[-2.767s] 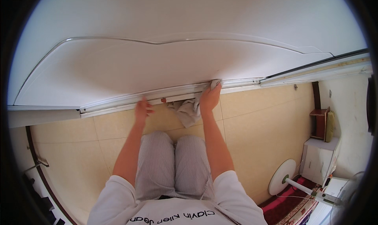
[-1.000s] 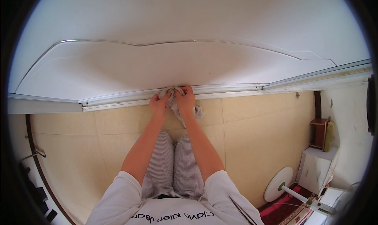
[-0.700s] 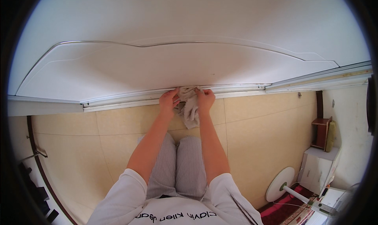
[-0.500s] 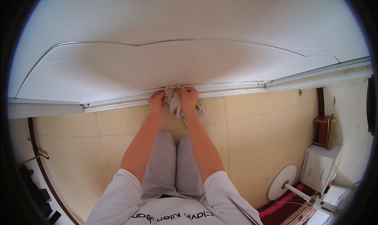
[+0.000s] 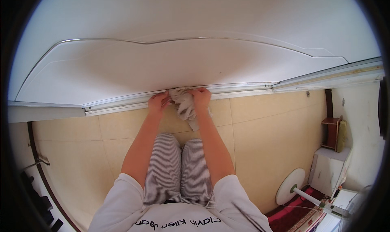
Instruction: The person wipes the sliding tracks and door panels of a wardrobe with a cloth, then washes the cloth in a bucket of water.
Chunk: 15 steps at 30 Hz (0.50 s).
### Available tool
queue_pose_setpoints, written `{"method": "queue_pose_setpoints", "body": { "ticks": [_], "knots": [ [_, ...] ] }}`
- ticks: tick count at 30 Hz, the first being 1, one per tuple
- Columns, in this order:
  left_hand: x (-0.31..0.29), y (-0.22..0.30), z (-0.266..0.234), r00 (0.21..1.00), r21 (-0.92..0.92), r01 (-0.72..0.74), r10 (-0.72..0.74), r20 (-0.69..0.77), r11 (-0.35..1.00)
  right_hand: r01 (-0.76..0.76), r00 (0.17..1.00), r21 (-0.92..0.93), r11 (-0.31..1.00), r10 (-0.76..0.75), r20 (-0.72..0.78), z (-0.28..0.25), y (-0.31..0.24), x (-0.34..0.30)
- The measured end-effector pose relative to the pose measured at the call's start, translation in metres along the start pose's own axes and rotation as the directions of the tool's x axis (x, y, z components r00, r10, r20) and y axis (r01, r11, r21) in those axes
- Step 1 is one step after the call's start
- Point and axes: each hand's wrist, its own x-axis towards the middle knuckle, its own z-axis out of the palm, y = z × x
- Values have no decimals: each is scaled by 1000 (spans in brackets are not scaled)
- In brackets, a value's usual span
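A crumpled greyish-beige cloth (image 5: 186, 106) is stretched between my hands at the white bottom track (image 5: 124, 104) of a sliding door. My left hand (image 5: 158, 101) pinches the cloth's left edge, close to the track. On the other side, my right hand (image 5: 201, 96) has its fingers closed on the top right of the cloth. The lower part of the cloth hangs loose toward the tan floor (image 5: 134, 125) in front of my knees. Behind both hands rises the large white door panel (image 5: 195, 61).
A white pedestal fan (image 5: 293, 187) stands at the lower right on a red patterned mat (image 5: 290, 213). Beyond it are a white box (image 5: 330, 171) and a small reddish-brown wooden stand (image 5: 331, 128). A dark-edged doorway strip (image 5: 44, 183) runs along the left.
My hands have moved slightly apart, the right one to the right and the left one to the left. Between them, the bunched cloth has spread wider.
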Motion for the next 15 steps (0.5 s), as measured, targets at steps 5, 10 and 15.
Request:
{"method": "queue_pose_setpoints", "body": {
  "ticks": [5,10,15],
  "knots": [
    [0,1,0,999,50,-34,32,42,998,-74,990,313,947,107,-87,-83,5,52],
    [-7,1,5,997,70,-71,73,-35,995,-77,995,65,995,73,73,-53,-5,25],
    [-4,16,-12,990,92,-104,111,-83,990,-3,1000,-67,998,4,14,-71,-14,43]
  ]
}}
